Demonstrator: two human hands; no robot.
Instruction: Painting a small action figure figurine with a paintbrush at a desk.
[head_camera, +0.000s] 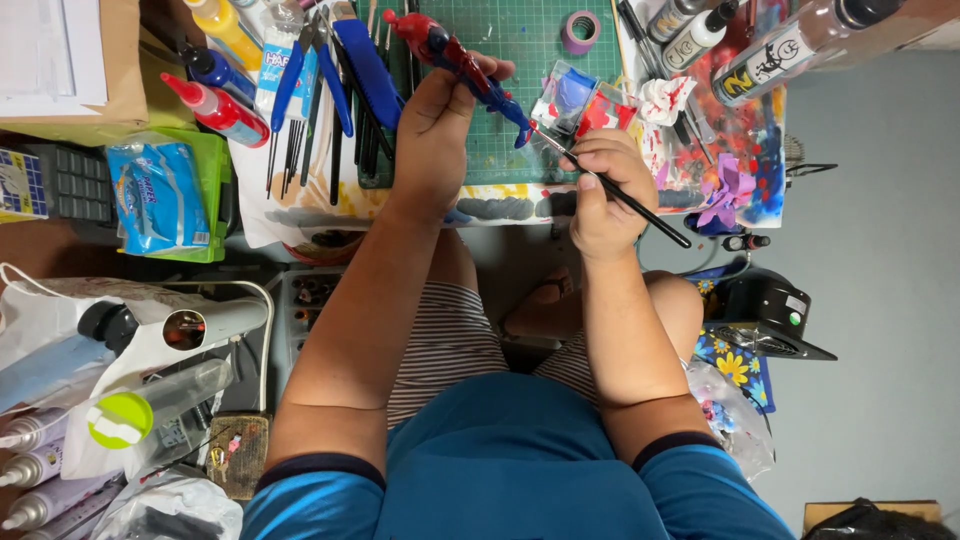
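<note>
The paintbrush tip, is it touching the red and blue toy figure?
Touching. The head view shows the paintbrush in the right hand, its tip meeting the lower end of the red and blue figure held by the left hand.

Red-and-blue figurine. Black-handled brush. Green cutting mat, pale grid lines, paint flecks. Purple tape roll. Red squeeze bottle; yellow squeeze bottle. Blue-handled tools. Light-blue wipes packet in lime-green tray. Paint-smeared sheet: red, blue, orange, purple blotches. White rag, red-stained. Blue T-shirt, dark-banded sleeves. Shorts, brown-and-white stripes. Blue cloth, yellow-and-white flowers. Grey floor.
</note>
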